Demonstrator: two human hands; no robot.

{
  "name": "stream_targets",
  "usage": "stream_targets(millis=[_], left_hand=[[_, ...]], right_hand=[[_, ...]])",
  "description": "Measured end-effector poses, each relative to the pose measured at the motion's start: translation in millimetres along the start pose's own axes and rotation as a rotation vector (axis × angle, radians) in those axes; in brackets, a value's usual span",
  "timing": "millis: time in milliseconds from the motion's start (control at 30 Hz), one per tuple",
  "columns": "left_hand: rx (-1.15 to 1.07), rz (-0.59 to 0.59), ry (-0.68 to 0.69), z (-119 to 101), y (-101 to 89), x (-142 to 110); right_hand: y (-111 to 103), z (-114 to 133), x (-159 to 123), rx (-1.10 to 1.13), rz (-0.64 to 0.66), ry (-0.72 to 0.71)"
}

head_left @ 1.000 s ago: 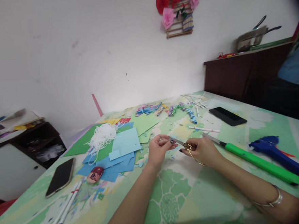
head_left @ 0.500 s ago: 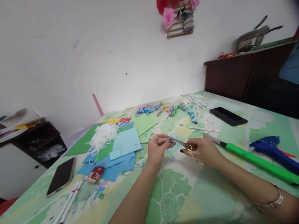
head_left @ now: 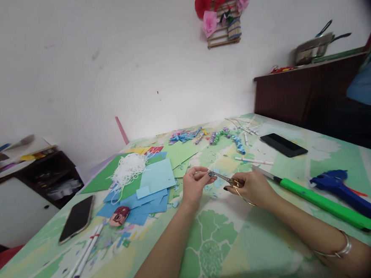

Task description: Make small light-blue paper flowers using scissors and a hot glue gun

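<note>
My right hand (head_left: 251, 189) is closed round the gold handles of a small pair of scissors (head_left: 222, 177). Their blades point left and reach the fingertips of my left hand (head_left: 196, 184). Those fingers are pinched together, and what they hold is too small to make out. Beneath the hands, bits of cut blue paper (head_left: 212, 190) lie scattered on the tablecloth (head_left: 209, 251). To the left are light blue paper sheets (head_left: 158, 175) with a heap of white string (head_left: 130, 166) beside them.
A green utility knife (head_left: 323, 201) and blue glue gun (head_left: 344, 191) lie right of my right hand. Black phones rest at right (head_left: 283, 145) and left (head_left: 77, 218). White sticks (head_left: 81, 260) lie front left; coiled paper strips (head_left: 218, 136) sit at the back. A person (head_left: 367, 79) is at far right.
Both hands stay in almost the same place, with the scissor blades still at my left fingertips. The whole view has shifted very slightly.
</note>
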State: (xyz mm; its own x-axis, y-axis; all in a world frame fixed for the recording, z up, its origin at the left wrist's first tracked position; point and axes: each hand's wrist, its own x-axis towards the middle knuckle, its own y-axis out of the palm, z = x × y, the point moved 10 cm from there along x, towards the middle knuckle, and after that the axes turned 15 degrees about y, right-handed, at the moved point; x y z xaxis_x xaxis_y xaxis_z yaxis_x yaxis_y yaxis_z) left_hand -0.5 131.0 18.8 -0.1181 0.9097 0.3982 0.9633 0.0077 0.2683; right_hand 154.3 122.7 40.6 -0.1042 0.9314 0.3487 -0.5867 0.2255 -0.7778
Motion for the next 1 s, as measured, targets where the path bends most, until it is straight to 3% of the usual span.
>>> stream_targets(millis=[1000], left_hand=[[-0.088, -0.009, -0.046, 7.3, 0.0, -0.5]], right_hand=[[2.4, -2.0, 0.1, -0.028, 0.040, 0.042]])
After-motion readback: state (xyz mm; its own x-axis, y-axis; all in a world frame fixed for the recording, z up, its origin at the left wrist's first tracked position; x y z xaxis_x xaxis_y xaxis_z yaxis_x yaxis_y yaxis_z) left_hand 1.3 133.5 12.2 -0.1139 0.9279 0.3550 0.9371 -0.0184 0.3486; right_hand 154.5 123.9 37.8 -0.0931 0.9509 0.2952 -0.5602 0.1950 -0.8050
